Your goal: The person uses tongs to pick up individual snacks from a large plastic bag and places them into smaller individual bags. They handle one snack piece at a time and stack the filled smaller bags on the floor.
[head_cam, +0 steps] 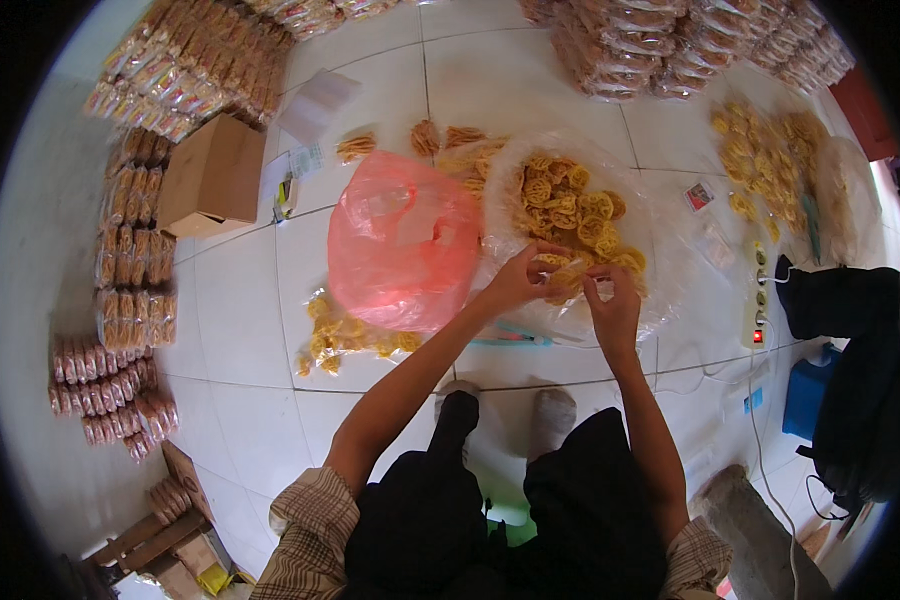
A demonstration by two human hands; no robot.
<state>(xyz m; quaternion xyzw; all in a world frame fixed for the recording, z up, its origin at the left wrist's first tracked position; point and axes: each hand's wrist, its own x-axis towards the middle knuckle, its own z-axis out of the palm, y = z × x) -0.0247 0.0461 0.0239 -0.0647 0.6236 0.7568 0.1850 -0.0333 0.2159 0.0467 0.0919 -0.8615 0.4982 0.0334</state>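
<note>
My left hand (523, 279) and my right hand (613, 296) hold a small clear plastic bag (568, 276) between them, with yellow snack pieces seen at it. Just beyond them, a heap of round, lattice-like yellow snacks (562, 199) lies in a large open clear plastic bag (506, 180). A pink plastic bag (401, 247) lies to the left of that. Small filled bags of yellow snacks (337, 334) lie near its lower edge. A light blue tool, likely a bag sealer (521, 335), rests on the floor below my left hand.
Packed snack bags (195, 60) are stacked at the left wall beside a cardboard box (217, 176). More stacks (615, 45) stand at the back right. Filled snack bags (765, 165) lie at right, near a power strip (756, 300) with cables and a blue container (806, 397).
</note>
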